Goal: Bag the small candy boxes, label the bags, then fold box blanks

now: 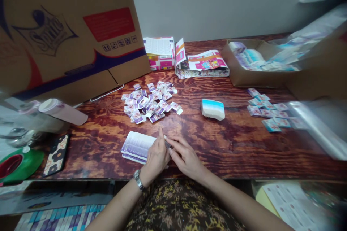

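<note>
My left hand (158,153) and my right hand (186,156) meet near the front edge of the table. Between their fingertips they pinch a small box (168,144), mostly covered by the fingers. Beside and partly under my left hand lies a stack of flat white and purple cards (137,144), fanned in a row. Beyond the hands is a loose heap of small white and purple boxes (150,103) with flower prints. A block of stacked blue and white cards (213,109) stands to the right of the heap.
A large cardboard carton (67,72) stands at the left. Nearby are a pink bottle (63,111), a flowered phone (56,155) and a green tape roll (29,160). At the right are small boxes (267,110), a plastic roll (314,126) and an open carton (260,78) of packs.
</note>
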`<state>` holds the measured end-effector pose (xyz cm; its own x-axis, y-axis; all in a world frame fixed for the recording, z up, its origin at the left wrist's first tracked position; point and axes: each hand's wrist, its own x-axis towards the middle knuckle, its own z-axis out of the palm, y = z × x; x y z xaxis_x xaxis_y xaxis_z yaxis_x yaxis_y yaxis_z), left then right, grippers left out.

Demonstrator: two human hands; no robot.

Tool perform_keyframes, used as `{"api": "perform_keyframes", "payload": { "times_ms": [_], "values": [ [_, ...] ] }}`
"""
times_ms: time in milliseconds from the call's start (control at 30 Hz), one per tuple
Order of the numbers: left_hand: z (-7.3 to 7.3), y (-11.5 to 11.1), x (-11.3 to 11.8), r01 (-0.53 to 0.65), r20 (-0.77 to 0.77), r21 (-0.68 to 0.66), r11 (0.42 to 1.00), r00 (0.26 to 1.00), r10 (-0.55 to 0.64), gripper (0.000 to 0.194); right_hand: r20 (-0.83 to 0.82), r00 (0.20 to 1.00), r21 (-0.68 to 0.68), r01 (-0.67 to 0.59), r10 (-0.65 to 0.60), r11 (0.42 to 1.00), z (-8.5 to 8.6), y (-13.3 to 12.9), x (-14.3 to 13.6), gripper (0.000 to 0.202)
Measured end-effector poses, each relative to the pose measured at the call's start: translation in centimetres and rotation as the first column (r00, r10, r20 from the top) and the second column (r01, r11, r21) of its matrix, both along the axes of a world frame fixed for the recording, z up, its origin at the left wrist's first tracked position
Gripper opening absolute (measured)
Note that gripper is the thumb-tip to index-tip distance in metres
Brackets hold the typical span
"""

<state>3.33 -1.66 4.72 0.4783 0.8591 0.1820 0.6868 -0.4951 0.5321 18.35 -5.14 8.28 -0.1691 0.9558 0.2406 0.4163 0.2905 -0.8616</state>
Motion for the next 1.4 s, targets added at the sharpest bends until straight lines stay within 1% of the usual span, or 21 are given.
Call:
{"api": "perform_keyframes", "payload": {
  "times_ms": [67,133,167,233,300,333,400,467,500,567,633,700,767,833,900,1033,1100,1200,1300,1333,1400],
  "values": [
    [0.7,2.1,0.2,-0.021,0.006,0.008,1.0,1.0,0.021,0.08,-0.036,0.999,-0.03,0.001,-0.002,1.0,-0.8,0.8,0.5,0.042],
    [1.9,4.5,0.4,-0.073,0.058,0.05,0.996,0.996,0.07,0.085,-0.018,0.999,-0.046,0.044,-0.045,0.998,-2.1,1.6,1.1,0.05],
    [2.6,5.6,0.5,-0.096,0.099,0.092,0.991,0.991,0.087,0.089,0.032,0.998,-0.041,0.057,-0.056,0.998,-2.8,1.9,1.3,0.055],
    [3.7,7.1,0.5,-0.133,0.162,0.192,0.972,0.981,0.102,0.094,0.202,0.979,-0.033,0.025,-0.018,0.999,-4.4,2.2,1.4,0.069],
    [4.1,7.1,0.2,-0.103,0.187,0.231,0.967,0.981,0.059,0.088,0.376,0.926,-0.038,-0.019,0.032,0.999,-5.9,1.8,1.1,0.077],
    [3.9,6.5,0.0,-0.066,0.19,0.206,0.976,0.982,0.026,0.082,0.44,0.897,-0.033,-0.024,0.036,0.999,-6.5,1.6,0.9,0.077],
    [2.8,4.7,-0.5,0.017,0.194,0.08,0.997,0.98,-0.032,0.071,0.51,0.86,-0.002,-0.019,0.017,1.0,-7.2,1.0,0.5,0.073],
    [1.3,2.7,-1.1,0.043,0.203,-0.08,0.996,0.979,-0.026,0.065,0.512,0.859,0.026,-0.021,0.005,0.999,-7.4,0.7,0.3,0.068],
    [0.7,1.8,-1.4,0.03,0.204,-0.142,0.989,0.979,-0.001,0.063,0.496,0.868,0.032,-0.021,0.002,0.999,-7.4,0.7,0.3,0.064],
    [-0.2,0.6,-1.9,0.002,0.195,-0.199,0.98,0.98,0.037,0.062,0.427,0.904,0.034,-0.005,-0.01,0.999,-7.1,0.8,0.6,0.052],
    [-0.5,-0.2,-2.1,0.002,0.168,-0.173,0.985,0.985,0.027,0.064,0.296,0.954,-0.006,0.039,-0.035,0.999,-6.8,1.1,0.8,0.037],
    [-0.5,-0.6,-2.0,0.038,0.116,-0.113,0.993,0.993,-0.025,0.074,0.117,0.991,-0.11,0.074,-0.061,0.991,-6.2,1.4,1.0,0.026],
    [-0.6,-1.1,-1.7,0.072,0.049,-0.063,0.995,0.996,-0.069,0.085,-0.047,0.996,-0.219,0.07,-0.082,0.973,-5.4,1.5,1.0,0.022],
    [-0.8,-1.5,-1.2,0.062,0.0,-0.036,0.997,0.998,-0.062,0.086,-0.14,0.987,-0.255,0.043,-0.081,0.966,-4.4,1.4,0.9,0.021],
    [-1.0,-1.9,-0.8,0.032,-0.016,-0.025,0.999,0.999,-0.033,0.075,-0.122,0.989,-0.213,0.056,-0.084,0.975,-3.4,1.3,0.9,0.019],
    [-0.7,-2.0,-0.6,0.021,0.037,-0.084,0.996,0.999,-0.018,0.048,0.051,0.987,-0.08,0.159,-0.156,0.984,-1.9,1.3,1.0,0.017],
    [-0.3,-1.9,-0.7,-0.015,0.064,-0.114,0.993,0.998,0.022,0.046,0.065,0.984,-0.037,0.168,-0.166,0.985,-1.6,1.3,1.2,0.017],
    [0.0,-1.7,-1.0,-0.083,0.098,-0.11,0.99,0.991,0.094,0.056,0.062,0.989,0.089,0.127,-0.133,0.988,-1.6,0.9,1.2,0.019],
    [0.0,-1.4,-1.1,-0.086,0.15,-0.067,0.994,0.984,0.095,0.057,0.113,0.99,0.218,0.057,-0.084,0.974,-1.9,0.2,1.0,0.023],
    [0.0,-1.4,-1.0,-0.069,0.166,-0.047,0.996,0.983,0.076,0.055,0.12,0.99,0.224,0.04,-0.069,0.974,-2.0,-0.1,1.0,0.024],
    [0.2,-1.2,-0.9,-0.02,0.178,-0.024,1.0,0.984,0.024,0.047,0.091,0.995,0.165,0.02,-0.036,0.986,-1.9,-0.4,0.8,0.021]
  ]
}}
